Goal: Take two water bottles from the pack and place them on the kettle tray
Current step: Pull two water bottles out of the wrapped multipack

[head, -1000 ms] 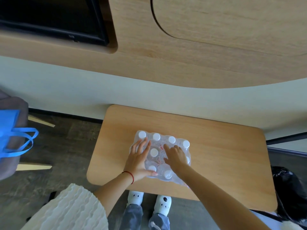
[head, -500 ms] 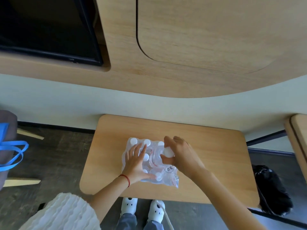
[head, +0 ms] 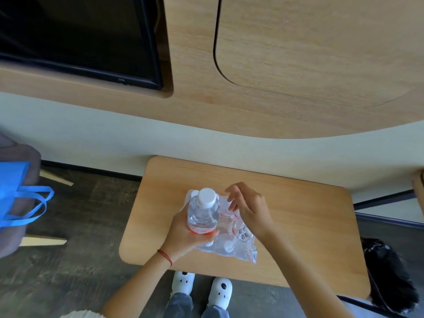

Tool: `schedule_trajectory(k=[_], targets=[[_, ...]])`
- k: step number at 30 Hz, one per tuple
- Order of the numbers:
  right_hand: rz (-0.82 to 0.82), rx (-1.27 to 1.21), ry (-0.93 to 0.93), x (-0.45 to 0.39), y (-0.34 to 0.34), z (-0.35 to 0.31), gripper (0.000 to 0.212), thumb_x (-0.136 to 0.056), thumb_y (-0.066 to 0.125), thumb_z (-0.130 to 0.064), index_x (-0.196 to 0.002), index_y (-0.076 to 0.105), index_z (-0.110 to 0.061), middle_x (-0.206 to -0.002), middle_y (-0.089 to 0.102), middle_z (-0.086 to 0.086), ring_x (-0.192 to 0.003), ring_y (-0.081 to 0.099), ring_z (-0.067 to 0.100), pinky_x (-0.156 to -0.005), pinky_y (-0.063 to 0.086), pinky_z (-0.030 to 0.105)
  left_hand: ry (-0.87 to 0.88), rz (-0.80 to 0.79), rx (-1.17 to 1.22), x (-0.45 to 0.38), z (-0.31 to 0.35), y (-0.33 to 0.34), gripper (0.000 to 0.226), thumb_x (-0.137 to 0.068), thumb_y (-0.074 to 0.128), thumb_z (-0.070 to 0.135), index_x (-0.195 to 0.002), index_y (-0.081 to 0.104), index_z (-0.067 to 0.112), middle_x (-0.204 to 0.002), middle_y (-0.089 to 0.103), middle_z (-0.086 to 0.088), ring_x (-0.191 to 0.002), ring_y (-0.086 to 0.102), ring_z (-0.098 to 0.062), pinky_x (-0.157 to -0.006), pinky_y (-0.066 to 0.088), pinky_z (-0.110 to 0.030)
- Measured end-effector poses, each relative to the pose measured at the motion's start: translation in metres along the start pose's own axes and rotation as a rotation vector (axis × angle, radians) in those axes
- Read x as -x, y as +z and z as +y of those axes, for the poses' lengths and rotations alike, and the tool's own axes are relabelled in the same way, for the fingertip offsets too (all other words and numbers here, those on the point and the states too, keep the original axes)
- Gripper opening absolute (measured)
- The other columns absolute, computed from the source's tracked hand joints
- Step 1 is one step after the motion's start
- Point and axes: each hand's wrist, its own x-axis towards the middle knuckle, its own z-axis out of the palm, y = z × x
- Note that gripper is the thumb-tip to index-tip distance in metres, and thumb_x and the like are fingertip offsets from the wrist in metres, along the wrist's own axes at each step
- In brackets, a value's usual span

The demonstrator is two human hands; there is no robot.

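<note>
Head view: the left hand (head: 183,235) is grasping a water bottle (head: 203,213) above the pack (head: 231,239); the right hand (head: 249,208), fingers released, is hovering over the pack.

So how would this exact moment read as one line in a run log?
left hand: holds one water bottle upright | right hand: open over pack | pack: on wooden table | kettle tray: not in view

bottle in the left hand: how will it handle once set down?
The bottle looks full and clear, so probably heavy for its size. Tall and narrow, it may tip if nudged. Smooth plastic could slip in the left hand.
</note>
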Motion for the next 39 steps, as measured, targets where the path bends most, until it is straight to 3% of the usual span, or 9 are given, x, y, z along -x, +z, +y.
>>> schedule_trajectory(k=[3,6,11,19,21,25,31,36,39], targets=[[-0.153,0.150,0.285,-0.010,0.046,0.066,0.024,-0.090,0.059,-0.009,-0.114,0.059,-0.004,-0.112,0.067,0.016,-0.103,0.065,0.030,-0.092,0.053,0.040,-0.030,0.015,-0.047,0.008,-0.012,-0.017,0.056,-0.051,0.086,0.035,-0.099,0.056,0.035,-0.090,0.070,0.019,-0.091,0.064,0.006,-0.074,0.050,-0.004],[-0.347,0.286,0.251,-0.014,0.093,0.105,0.050,-0.083,0.066,-0.013,-0.130,0.050,-0.010,-0.135,0.052,0.008,-0.123,0.050,0.024,-0.103,0.039,0.032,-0.055,0.041,-0.082,0.011,-0.019,-0.027,0.057,-0.051,0.082,0.044,-0.100,0.054,0.037,-0.090,0.070,0.020,-0.092,0.064,0.005,-0.075,0.051,-0.006],[-0.207,0.301,0.174,-0.024,0.116,0.129,0.046,-0.073,0.077,-0.009,-0.116,0.062,-0.009,-0.123,0.058,0.010,-0.109,0.059,0.027,-0.089,0.047,0.034,-0.095,0.047,-0.074,0.010,-0.029,-0.030,0.059,-0.052,0.083,0.042,-0.104,0.058,0.032,-0.094,0.070,0.014,-0.093,0.066,0.002,-0.076,0.051,-0.006],[-0.142,0.257,0.104,-0.016,0.098,0.131,0.043,-0.073,0.078,-0.021,-0.113,0.066,-0.015,-0.109,0.063,0.001,-0.095,0.063,0.024,-0.076,0.043,0.025,-0.119,0.046,-0.060,0.007,-0.029,-0.025,0.055,-0.054,0.086,0.034,-0.102,0.058,0.034,-0.095,0.070,0.014,-0.093,0.066,0.005,-0.074,0.052,-0.007],[-0.080,0.205,0.101,-0.006,0.084,0.122,0.039,-0.074,0.079,-0.021,-0.110,0.066,-0.015,-0.102,0.061,-0.005,-0.090,0.064,0.022,-0.073,0.040,0.013,-0.116,0.040,-0.081,0.008,-0.027,-0.024,0.053,-0.058,0.088,0.023,-0.099,0.057,0.035,-0.093,0.069,0.015,-0.092,0.065,0.007,-0.073,0.051,-0.004],[0.122,0.063,-0.006,0.017,0.047,0.089,0.042,-0.068,0.083,-0.013,-0.107,0.069,-0.008,-0.101,0.068,0.006,-0.087,0.062,0.014,-0.072,0.039,-0.004,-0.125,0.043,-0.067,0.011,-0.015,-0.023,0.049,-0.057,0.087,0.025,-0.097,0.060,0.035,-0.090,0.073,0.020,-0.089,0.067,0.004,-0.070,0.052,-0.005],[0.391,-0.341,-0.104,0.052,-0.025,0.007,0.027,-0.081,0.070,-0.034,-0.104,0.067,-0.020,-0.106,0.072,0.001,-0.100,0.066,0.017,-0.085,0.053,0.037,-0.093,0.025,-0.055,0.013,0.016,-0.023,0.051,-0.058,0.088,0.017,-0.095,0.059,0.034,-0.092,0.071,0.027,-0.087,0.067,0.004,-0.067,0.052,-0.005],[0.596,-0.457,-0.116,0.070,-0.068,-0.055,0.028,-0.088,0.047,-0.049,-0.090,0.066,-0.028,-0.088,0.070,-0.003,-0.082,0.066,0.018,-0.073,0.054,0.032,-0.080,0.001,0.021,0.007,0.063,-0.012,0.044,-0.053,0.087,0.027,-0.091,0.066,0.017,-0.085,0.076,-0.003,-0.082,0.071,-0.013,-0.072,0.058,-0.029],[0.680,-0.466,-0.061,0.080,-0.085,-0.073,0.027,-0.087,0.049,-0.051,-0.080,0.064,-0.030,-0.080,0.066,0.001,-0.074,0.062,0.026,-0.068,0.051,0.038,-0.054,-0.071,0.040,0.005,0.097,0.002,0.046,-0.051,0.081,0.038,-0.088,0.067,0.015,-0.081,0.076,-0.003,-0.078,0.072,-0.018,-0.069,0.060,-0.032]])
